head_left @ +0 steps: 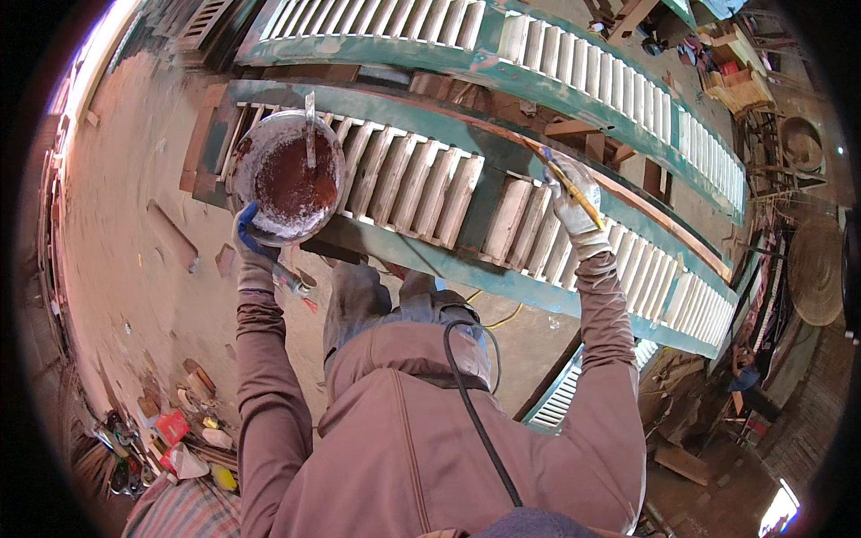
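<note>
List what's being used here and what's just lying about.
In use:
bowl of reddish-brown material, in the left hand
slim yellowish tool, in the right hand
nearest green louvred panel

Apparently lying about:
red container, lower left
striped cloth
round woven tray, far right

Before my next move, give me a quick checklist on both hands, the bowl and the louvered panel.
1. Left hand gripping the bowl at its edge: ok.
2. Reddish-brown material inside bowl: ok.
3. Flat metal tool in bowl: ok.
4. Right hand holding the thin yellow tool: ok.
5. Bowl's weight resting on the louvered panel: cannot tell.
</note>
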Demonstrator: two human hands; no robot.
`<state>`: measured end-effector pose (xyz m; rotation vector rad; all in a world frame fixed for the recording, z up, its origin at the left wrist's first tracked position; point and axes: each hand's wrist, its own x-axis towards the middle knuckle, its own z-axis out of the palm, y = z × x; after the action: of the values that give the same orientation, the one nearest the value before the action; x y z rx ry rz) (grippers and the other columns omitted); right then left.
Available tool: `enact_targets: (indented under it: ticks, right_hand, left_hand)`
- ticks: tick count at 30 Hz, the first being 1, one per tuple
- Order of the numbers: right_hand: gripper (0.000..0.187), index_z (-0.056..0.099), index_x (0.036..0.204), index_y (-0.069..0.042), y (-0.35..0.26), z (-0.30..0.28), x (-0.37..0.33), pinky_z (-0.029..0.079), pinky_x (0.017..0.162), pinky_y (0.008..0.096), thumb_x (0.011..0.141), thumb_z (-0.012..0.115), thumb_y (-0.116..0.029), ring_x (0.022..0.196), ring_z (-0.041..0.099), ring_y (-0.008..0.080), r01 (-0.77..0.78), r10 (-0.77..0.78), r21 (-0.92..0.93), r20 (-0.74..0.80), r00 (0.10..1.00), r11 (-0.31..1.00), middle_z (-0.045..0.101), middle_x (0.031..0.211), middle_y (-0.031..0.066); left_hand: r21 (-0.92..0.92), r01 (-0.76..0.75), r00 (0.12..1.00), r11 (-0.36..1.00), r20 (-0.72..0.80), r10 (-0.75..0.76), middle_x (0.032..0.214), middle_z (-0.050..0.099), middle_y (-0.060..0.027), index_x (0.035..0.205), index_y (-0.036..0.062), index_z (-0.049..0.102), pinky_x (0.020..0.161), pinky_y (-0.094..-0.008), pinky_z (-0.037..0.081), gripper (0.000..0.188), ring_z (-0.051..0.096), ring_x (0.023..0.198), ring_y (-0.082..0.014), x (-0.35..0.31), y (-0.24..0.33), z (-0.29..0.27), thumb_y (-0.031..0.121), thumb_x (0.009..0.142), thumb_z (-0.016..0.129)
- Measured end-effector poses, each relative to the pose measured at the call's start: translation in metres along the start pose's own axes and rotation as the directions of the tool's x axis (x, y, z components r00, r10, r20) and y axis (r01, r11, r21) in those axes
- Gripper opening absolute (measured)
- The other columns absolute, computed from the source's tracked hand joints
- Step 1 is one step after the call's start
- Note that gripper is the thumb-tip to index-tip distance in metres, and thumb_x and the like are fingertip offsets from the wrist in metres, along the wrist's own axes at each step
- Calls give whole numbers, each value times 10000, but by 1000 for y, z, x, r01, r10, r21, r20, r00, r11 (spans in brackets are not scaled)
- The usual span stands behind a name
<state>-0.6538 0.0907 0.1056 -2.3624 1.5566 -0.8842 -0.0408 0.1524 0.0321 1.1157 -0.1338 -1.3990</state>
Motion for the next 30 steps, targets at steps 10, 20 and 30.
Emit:
enact_targets:
  ticks: [10,20,30]
  right_hand:
    - [379,698,1175,-163,10,2,1,562,886,380,799,680,-198,1068,665,247,271,-213,-203,267,940,941,718,1166,19]
    - [370,671,1217,-138,6,-29,15,570,886,393,847,665,-139,1089,679,277,303,-236,-96,426,873,948,674,1280,55]
    - [414,629,1260,-235,58,-9,105,501,1004,386,852,695,-230,1227,558,192,873,-770,214,590,242,438,621,1273,-13]
  left_hand:
    - [-20,-62,997,998,-52,61,1150,702,-118,1094,42,683,1029,-454,489,254,649,1091,-296,-4,1,19,199,912,601]
    - [-9,-222,974,975,-48,221,1184,679,-127,1098,28,680,1055,-420,478,259,630,1135,-276,-28,-35,39,166,930,539]
    - [153,-607,705,780,-348,618,1376,572,-133,1254,-15,639,1160,-427,370,443,507,1312,-257,-57,-158,47,300,988,478]
